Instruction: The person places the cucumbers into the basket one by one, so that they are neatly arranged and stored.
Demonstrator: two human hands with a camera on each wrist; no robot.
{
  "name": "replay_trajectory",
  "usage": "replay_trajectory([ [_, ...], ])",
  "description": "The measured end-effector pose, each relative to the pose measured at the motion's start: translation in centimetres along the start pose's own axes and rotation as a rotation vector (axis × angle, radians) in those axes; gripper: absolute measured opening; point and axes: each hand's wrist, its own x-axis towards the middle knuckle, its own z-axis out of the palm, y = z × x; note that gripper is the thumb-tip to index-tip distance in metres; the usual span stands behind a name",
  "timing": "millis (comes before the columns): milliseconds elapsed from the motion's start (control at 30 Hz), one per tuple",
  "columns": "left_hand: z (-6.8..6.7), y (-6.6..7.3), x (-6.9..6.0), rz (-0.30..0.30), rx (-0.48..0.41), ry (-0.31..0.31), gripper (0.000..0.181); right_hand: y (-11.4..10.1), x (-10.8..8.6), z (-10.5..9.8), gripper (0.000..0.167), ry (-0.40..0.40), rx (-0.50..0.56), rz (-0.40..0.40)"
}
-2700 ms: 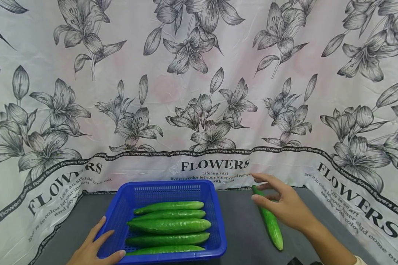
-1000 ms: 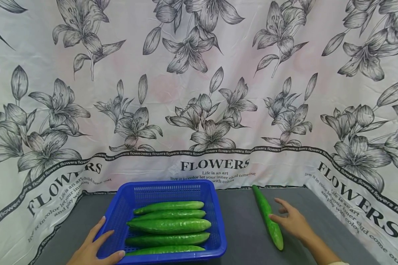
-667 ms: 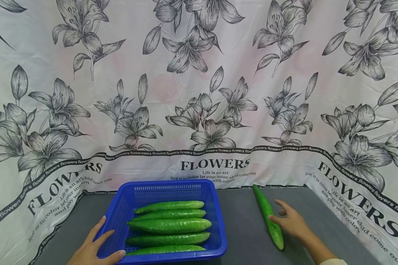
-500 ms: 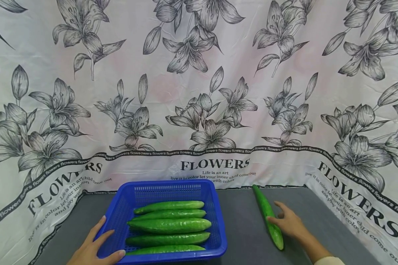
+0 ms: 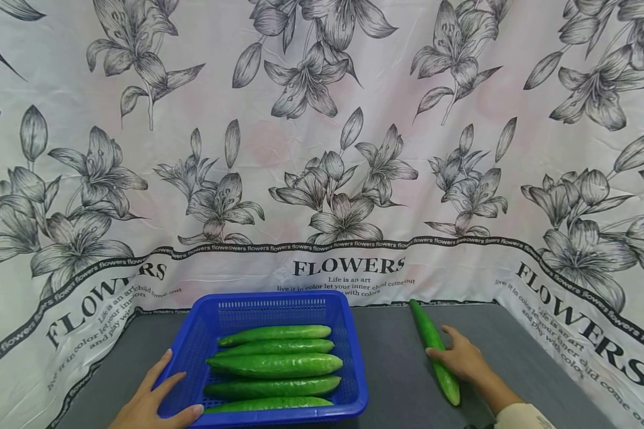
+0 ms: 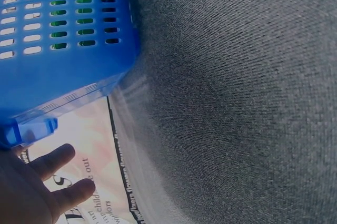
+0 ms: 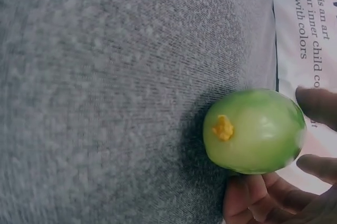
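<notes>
On the grey table to the right lies a single green cucumber (image 5: 425, 325), slanting away from me. My right hand (image 5: 464, 360) grips it around the middle, thumb across the top and fingers on its right side. In the right wrist view, the cucumber's pale end (image 7: 255, 132) with a yellow blossom tip faces the camera, and curled fingers (image 7: 247, 195) show beside it. A blue plastic basket (image 5: 356, 369) holds several cucumbers (image 5: 273, 364) lying side by side. With fingers spread and fairly straight, my left hand (image 5: 152, 396) rests against the basket's left rim.
Grey cloth (image 5: 386, 369) covers the table between the basket and the lone cucumber. A white curtain (image 5: 322, 179) with printed flowers stands along the back and both sides. The lone cucumber's far end lies close to the curtain's lower edge.
My right hand has come down from above the lone cucumber's far part to its middle, and its thumb has moved left across the cucumber. The left hand and basket keep their places.
</notes>
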Motion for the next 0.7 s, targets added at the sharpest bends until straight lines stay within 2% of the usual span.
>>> replay_trajectory([
  [333,0.1,-0.2,0.2,-0.008,0.003,0.0,0.074,-0.1,-0.4,-0.4,0.073,0.036,0.018,-0.028],
  [567,0.1,-0.3,0.2,-0.02,0.01,0.005,0.076,-1.1,-1.6,-1.6,0.066,0.003,0.093,-0.026],
  [700,0.2,-0.5,0.2,-0.024,0.016,0.0,0.076,-1.6,-2.4,-2.3,0.064,-0.004,0.149,-0.059],
])
